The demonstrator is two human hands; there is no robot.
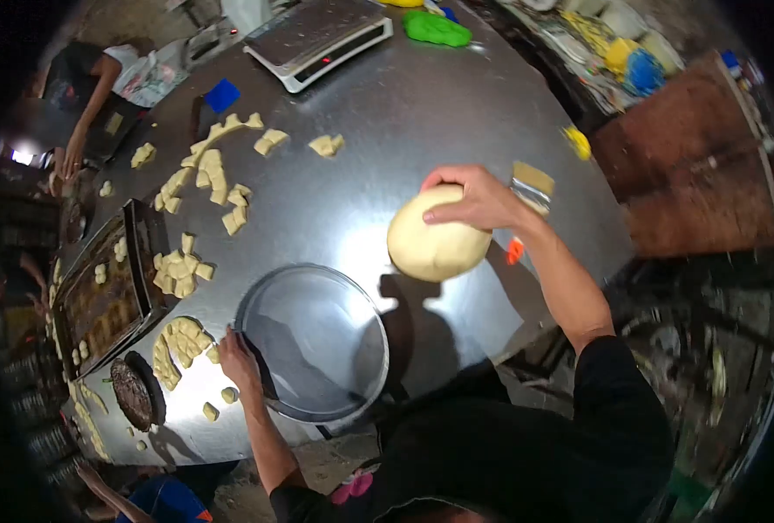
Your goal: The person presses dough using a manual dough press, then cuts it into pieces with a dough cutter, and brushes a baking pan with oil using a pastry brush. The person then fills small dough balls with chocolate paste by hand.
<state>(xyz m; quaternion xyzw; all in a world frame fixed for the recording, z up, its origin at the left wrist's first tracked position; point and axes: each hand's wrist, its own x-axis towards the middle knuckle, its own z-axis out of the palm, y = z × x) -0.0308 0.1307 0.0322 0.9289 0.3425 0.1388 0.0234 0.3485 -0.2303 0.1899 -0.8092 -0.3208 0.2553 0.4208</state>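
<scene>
A large, smooth ball of pale dough (435, 248) is at the middle of the metal table. My right hand (474, 199) grips it from above, thumb and fingers spread over its top. To the left of the dough and nearer to me stands a large round pan (385, 353) with a thin rim. My left hand (241, 359) holds that rim at its left side, the fingers partly hidden. Just beyond my left hand lies a curved row of cut dough pieces (178, 347), with a few small lumps (211, 411) close by.
More dough pieces (178, 274) lie across the left side of the table. A long dark tray (147, 261) and a dark round dish (132, 394) are there too. At the back stand a scale (317, 39) and a green bag (437, 29). Another person's arm (91, 109) reaches in at left.
</scene>
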